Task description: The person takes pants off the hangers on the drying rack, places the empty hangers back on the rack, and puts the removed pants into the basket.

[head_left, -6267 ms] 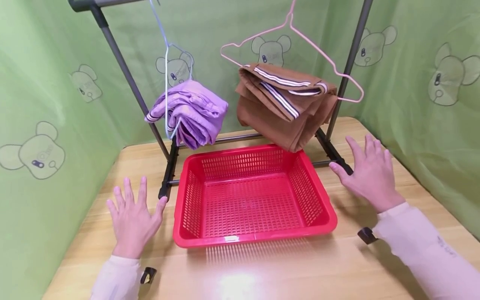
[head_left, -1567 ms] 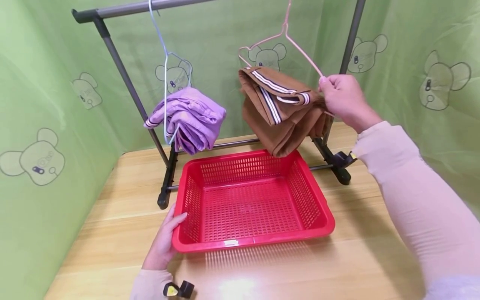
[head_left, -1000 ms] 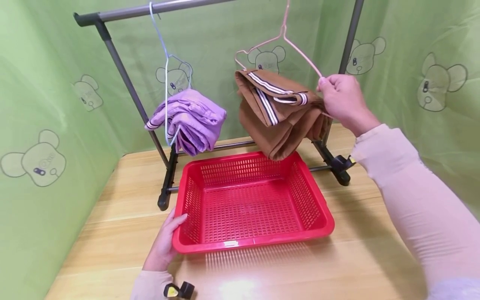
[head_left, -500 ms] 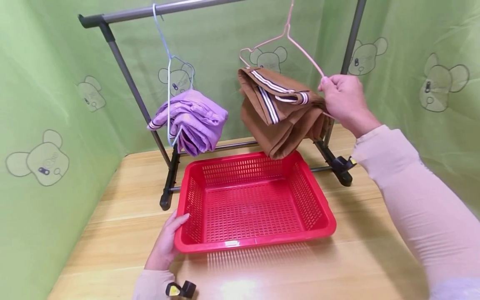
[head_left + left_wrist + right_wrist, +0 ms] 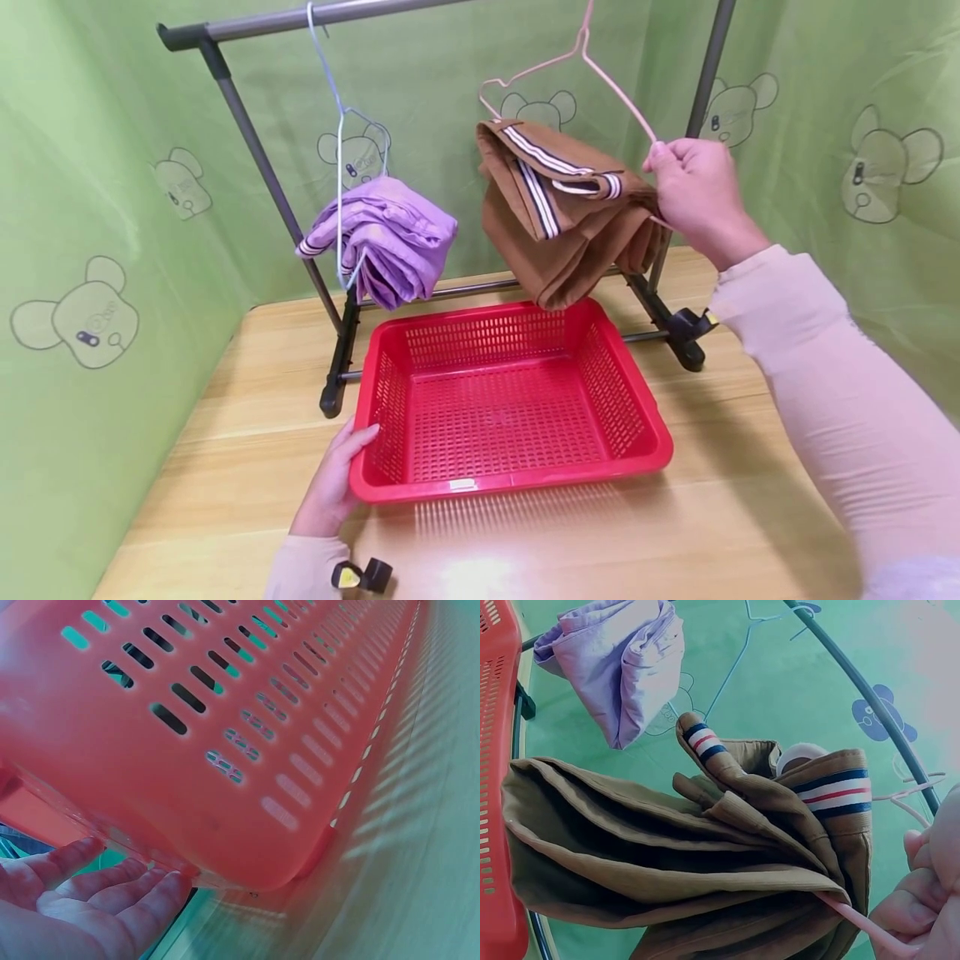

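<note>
My right hand (image 5: 703,190) grips the right end of a pink wire hanger (image 5: 618,90), also visible beside the fingers in the right wrist view. Over the hanger's lower bar hangs a folded brown garment (image 5: 540,187) with striped trim. Its lower folds hang above the back right of a red plastic basket (image 5: 510,481). My left hand (image 5: 330,479) holds the basket's left rim, thumb over the top and fingers outside; in the left wrist view the fingertips (image 5: 174,889) sit against the rim. A folded purple garment (image 5: 397,229) hangs on a blue hanger (image 5: 340,158) to the left.
A grey metal rack (image 5: 258,154) with black feet stands behind the basket; its top rail (image 5: 375,10) carries the blue hanger. The pink hanger's hook is out of the head view. Green curtains (image 5: 90,167) enclose the wooden table (image 5: 225,467).
Both hands, earlier spread over the table, took hold of the basket rim and the pink hanger. In the last half second the hanger and brown garment have risen slightly.
</note>
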Tool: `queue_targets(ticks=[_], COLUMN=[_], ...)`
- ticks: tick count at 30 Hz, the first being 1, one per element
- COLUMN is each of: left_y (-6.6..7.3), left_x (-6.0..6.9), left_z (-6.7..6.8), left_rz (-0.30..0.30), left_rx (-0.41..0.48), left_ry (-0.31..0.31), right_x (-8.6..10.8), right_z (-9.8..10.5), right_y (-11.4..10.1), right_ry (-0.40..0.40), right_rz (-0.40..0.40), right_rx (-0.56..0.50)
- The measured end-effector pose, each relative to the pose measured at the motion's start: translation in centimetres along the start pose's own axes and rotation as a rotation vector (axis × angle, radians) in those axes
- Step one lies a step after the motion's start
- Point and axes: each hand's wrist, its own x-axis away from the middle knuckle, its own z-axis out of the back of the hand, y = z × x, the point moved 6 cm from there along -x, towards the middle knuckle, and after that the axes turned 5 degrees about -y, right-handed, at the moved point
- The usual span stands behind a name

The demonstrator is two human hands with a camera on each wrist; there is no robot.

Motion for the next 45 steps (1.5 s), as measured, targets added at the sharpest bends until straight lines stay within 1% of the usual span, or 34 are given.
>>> queue_targets(ticks=[11,20,27,35,45], left_y=[-0.1,-0.1,-0.1,0.1,-0.1], left_x=[-0.1,-0.1,-0.1,-0.1,-0.1], left_z=[-0.1,-0.1,0.0,0.0,-0.1], left_rz=[-0.004,-0.004,-0.004,-0.008,-0.006], left_rx=[0.0,0.01,0.009,0.008,0.014], left_ry=[0.006,0.006,0.003,0.003,-0.002], right_x=[0.2,0.4,0.8,1.0,1.5], right_z=[0.0,0.2,0.4,0.6,0.7], right_y=[-0.2,-0.4,-0.6,-0.5,-0.4], right_ry=[0.005,0.019,0.026,0.058,0.062], right_rz=[-0.007,0.02,0.016,0.039,0.054], right_rx=[-0.002,-0.017,-0.026,-0.047,-0.044])
